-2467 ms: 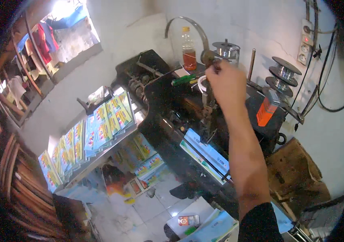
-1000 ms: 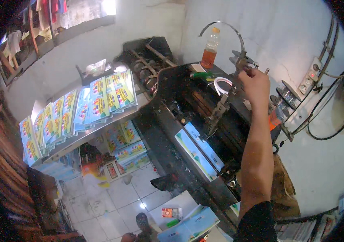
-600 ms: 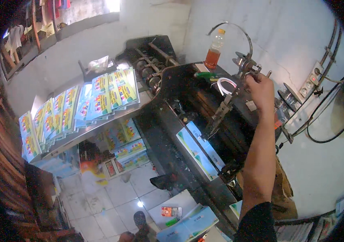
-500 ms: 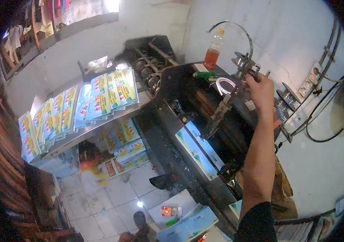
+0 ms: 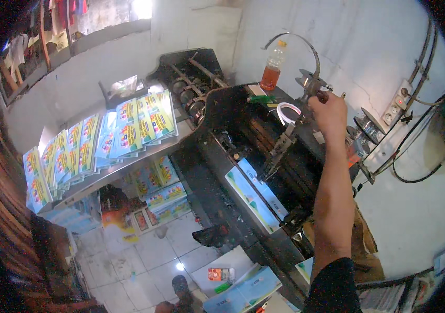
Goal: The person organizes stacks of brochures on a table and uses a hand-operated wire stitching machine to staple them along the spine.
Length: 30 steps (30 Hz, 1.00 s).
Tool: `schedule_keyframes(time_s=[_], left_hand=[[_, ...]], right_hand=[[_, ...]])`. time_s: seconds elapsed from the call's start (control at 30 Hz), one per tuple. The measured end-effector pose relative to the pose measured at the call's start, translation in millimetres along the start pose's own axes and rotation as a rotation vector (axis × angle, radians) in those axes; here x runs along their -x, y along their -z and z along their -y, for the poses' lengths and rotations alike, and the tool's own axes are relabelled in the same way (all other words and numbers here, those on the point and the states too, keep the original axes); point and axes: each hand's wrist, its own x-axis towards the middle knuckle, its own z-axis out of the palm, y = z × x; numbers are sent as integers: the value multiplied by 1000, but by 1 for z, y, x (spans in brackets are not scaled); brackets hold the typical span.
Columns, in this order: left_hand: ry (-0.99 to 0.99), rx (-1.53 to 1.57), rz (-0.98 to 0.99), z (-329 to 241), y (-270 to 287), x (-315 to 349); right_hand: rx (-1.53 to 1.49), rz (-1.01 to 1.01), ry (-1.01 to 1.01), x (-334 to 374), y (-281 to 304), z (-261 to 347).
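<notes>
My right hand [image 5: 330, 112] reaches far forward, its fingers closed on a small dark knob at the top of a black wire-stitching machine [image 5: 209, 156]. Just beyond the fingers sits a metal wire spool [image 5: 308, 81], with a curved metal strip [image 5: 306, 41] arching above it. Below the hand, the machine's slanted stitching head [image 5: 280, 148] points down toward a blue and white printed booklet [image 5: 253, 198] lying along the machine's bed. The knob is mostly hidden by my fingers. My left hand is not seen.
Overlapping booklets [image 5: 139, 125] cover a metal side table at left; more stacks [image 5: 167, 198] stand beneath. A bottle of reddish liquid [image 5: 272, 73] and a white ring [image 5: 287, 112] rest on the machine. A power strip [image 5: 397, 107] and cables hang at right. Further booklets [image 5: 243, 292] lie low in front.
My right hand stays on the machine's knob, with the wrist and fingers slightly turned. The whole view has shifted a little; the booklets and machine look otherwise the same.
</notes>
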Motion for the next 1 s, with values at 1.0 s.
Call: schedule_keyframes(time_s=[1.0], left_hand=[[-154, -121, -112, 24, -18, 6]], right_hand=[[-410, 122, -56, 4, 6, -24]])
